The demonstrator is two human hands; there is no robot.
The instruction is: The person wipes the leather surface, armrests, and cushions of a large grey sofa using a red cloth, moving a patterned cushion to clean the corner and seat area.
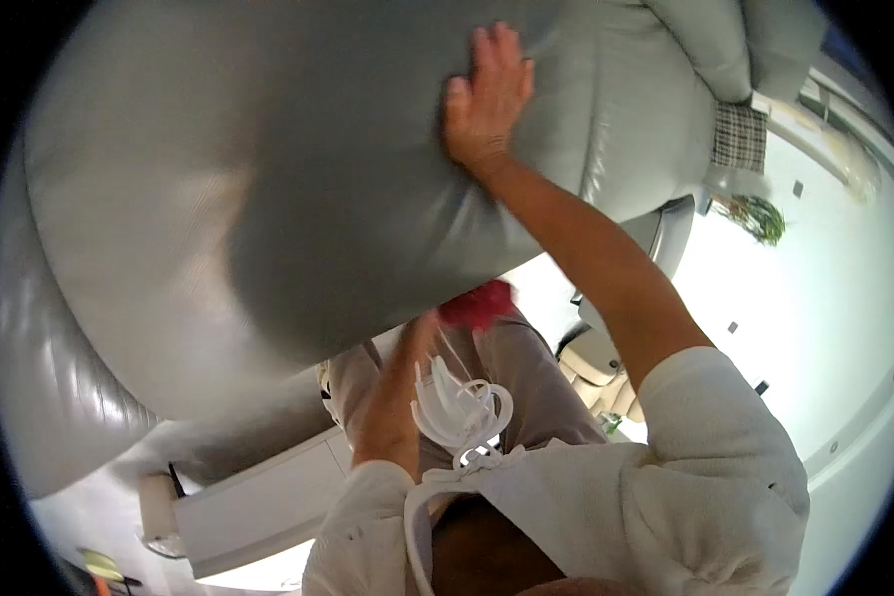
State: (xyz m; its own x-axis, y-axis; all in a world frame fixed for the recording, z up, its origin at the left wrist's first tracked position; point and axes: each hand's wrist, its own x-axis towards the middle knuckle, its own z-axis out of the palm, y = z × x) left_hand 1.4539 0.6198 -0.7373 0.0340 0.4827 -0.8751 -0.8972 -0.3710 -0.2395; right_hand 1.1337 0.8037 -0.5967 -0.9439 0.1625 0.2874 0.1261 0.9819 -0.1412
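Note:
My right hand (487,104) lies on the grey leather sofa (368,149), palm down with its fingers out. Lower down, beside the sofa's near edge, is my left hand (423,333), blurred and partly hidden. A crumpled red cloth (479,304) shows at its fingers and appears to be gripped there. White looped cords or straps (462,402) hang in front of my chest, and I cannot make out what they belong to.
A white cabinet (258,497) stands at the lower left. On the right are a checked cushion or cloth (740,137), a green plant (757,219) and beige seating (591,358). More grey leather upholstery (60,368) curves along the left side.

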